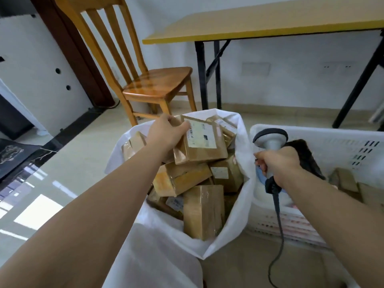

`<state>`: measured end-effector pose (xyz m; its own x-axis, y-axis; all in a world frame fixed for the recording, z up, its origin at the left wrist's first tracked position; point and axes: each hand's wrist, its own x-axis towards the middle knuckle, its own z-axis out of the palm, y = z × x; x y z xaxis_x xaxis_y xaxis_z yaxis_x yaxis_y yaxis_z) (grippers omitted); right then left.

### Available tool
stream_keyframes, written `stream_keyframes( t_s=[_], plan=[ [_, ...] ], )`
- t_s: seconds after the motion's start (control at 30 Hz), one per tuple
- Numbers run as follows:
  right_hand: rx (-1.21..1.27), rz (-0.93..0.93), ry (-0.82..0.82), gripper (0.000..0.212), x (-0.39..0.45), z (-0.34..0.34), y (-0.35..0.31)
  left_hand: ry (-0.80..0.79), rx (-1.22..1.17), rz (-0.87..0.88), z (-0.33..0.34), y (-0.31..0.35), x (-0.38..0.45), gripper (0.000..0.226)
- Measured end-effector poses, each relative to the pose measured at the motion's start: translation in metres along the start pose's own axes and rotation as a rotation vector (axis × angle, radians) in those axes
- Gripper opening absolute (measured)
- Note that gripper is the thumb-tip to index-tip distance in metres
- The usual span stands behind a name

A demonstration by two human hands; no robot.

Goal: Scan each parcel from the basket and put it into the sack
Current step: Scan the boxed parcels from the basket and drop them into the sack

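Two bare hands work here: the left hand (166, 132) pinches a labelled brown parcel (202, 141) at its edge, fingers curled, above the parcels heaped in the white sack (242, 204). The right hand (279, 160) grips the barcode scanner (270, 140) over the white basket (340, 142).

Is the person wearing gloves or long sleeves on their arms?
No. Both hands, left and right, are bare, with no gloves, rings or watch visible. Both forearms are bare too: no sleeve shows anywhere along them in this view.
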<state>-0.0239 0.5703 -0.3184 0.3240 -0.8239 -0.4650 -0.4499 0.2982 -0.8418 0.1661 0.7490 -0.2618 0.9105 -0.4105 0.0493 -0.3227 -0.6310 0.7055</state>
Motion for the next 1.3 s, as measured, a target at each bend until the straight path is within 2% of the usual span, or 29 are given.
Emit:
stream_keyframes(
  t_s=[0.1,0.3,0.5,0.73,0.83,0.9,0.93,1.0,1.07,1.13,1.23,1.3],
  plan=[
    [-0.113,-0.066,0.078,0.028,0.006,0.000,0.017,-0.045,0.057,-0.018,0.013,-0.008,0.004,0.046],
    [-0.183,-0.023,0.049,0.056,0.024,0.020,0.049,-0.104,0.114,-0.006,0.035,-0.008,0.012,0.053],
    [-0.260,0.061,0.063,0.041,0.044,0.037,0.058,-0.184,0.200,0.058,0.049,-0.003,0.015,0.043],
    [-0.177,0.046,0.090,0.041,0.049,0.034,0.057,-0.187,0.299,0.199,0.058,0.012,0.008,0.043],
    [-0.226,0.041,0.076,0.061,0.042,0.031,0.066,-0.267,0.316,0.210,0.062,0.016,0.006,0.044],
    [-0.268,0.035,0.040,0.061,0.039,0.029,0.069,-0.324,0.308,0.169,0.062,0.019,0.006,0.049],
    [-0.280,0.034,0.022,0.054,0.039,0.029,0.069,-0.316,0.303,0.155,0.060,0.021,0.005,0.051],
    [-0.269,0.035,0.018,0.041,0.040,0.029,0.066,-0.202,0.331,0.178,0.056,0.025,0.000,0.051],
    [-0.225,0.044,0.038,0.035,0.040,0.031,0.061,-0.065,0.385,0.212,0.054,0.031,-0.007,0.052],
    [-0.173,0.025,0.040,0.035,0.039,0.034,0.054,0.004,0.468,0.202,0.059,0.036,-0.019,0.055],
    [-0.139,-0.014,0.029,0.033,0.039,0.037,0.045,0.018,0.542,0.172,0.080,0.044,-0.040,0.058],
    [-0.158,-0.013,0.039,0.024,0.039,0.034,0.041,-0.019,0.581,0.143,0.102,0.043,-0.057,0.069]
  ],
)
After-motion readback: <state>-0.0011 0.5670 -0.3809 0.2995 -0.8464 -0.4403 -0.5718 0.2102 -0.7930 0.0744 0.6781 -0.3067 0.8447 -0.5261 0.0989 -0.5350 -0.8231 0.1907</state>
